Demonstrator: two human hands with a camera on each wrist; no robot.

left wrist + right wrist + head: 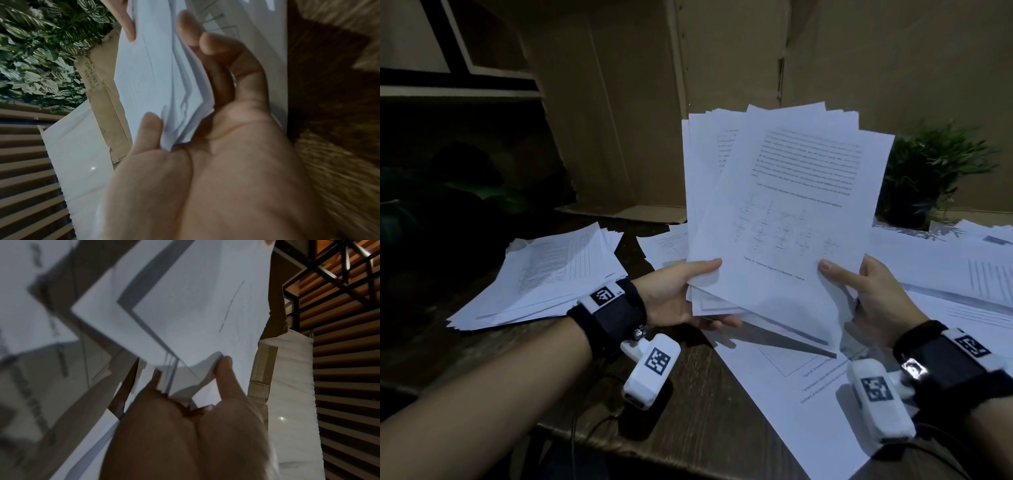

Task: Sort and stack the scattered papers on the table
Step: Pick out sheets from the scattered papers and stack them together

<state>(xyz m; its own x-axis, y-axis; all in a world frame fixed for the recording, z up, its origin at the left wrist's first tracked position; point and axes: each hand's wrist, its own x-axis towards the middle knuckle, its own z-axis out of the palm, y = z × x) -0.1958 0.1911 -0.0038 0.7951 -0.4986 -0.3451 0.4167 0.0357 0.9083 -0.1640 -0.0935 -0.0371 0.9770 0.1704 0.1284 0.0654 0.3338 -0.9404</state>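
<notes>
Head view: both hands hold a fanned sheaf of printed papers point(784, 205) upright above the wooden table point(688, 394). Left hand point(674, 294) clamps its lower left edge; right hand point(873, 294) pinches the front sheet's bottom right. A stacked pile point(544, 274) lies left.
</notes>
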